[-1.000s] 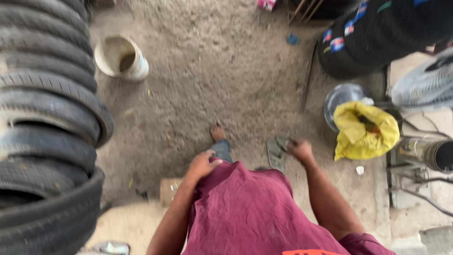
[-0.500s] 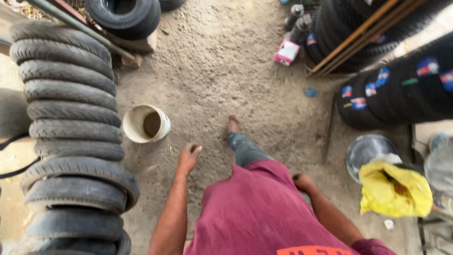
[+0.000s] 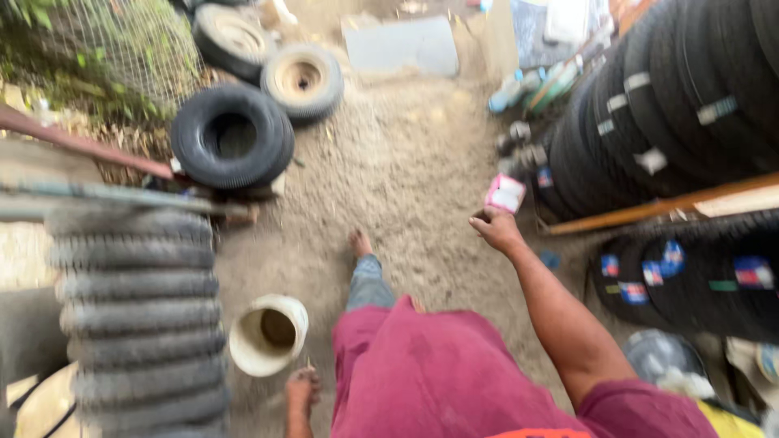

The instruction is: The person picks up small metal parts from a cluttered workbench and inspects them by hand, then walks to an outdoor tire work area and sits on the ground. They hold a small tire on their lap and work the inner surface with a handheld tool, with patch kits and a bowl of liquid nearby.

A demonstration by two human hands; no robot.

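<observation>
The left hand point(image 3: 302, 389) hangs beside a white bucket point(image 3: 268, 334), fingers together. The right hand point(image 3: 495, 229), loosely curled and empty, is near a pink box point(image 3: 505, 195).

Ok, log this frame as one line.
left hand: empty, beside white bucket | right hand: loosely closed, near pink box | ground: sandy

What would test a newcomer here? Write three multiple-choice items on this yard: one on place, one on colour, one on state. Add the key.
1. Where is the white bucket? A on a shelf; B atop the tyres; C on the ground beside the stacked tyres.
2. The person's shirt is: A blue; B maroon; C white.
3. The bucket is: A upright, open; B tipped over; C lidded.
Key: 1 C, it stands by the stack. 2 B, the cloth is dark red. 3 A, its mouth faces up.
</observation>
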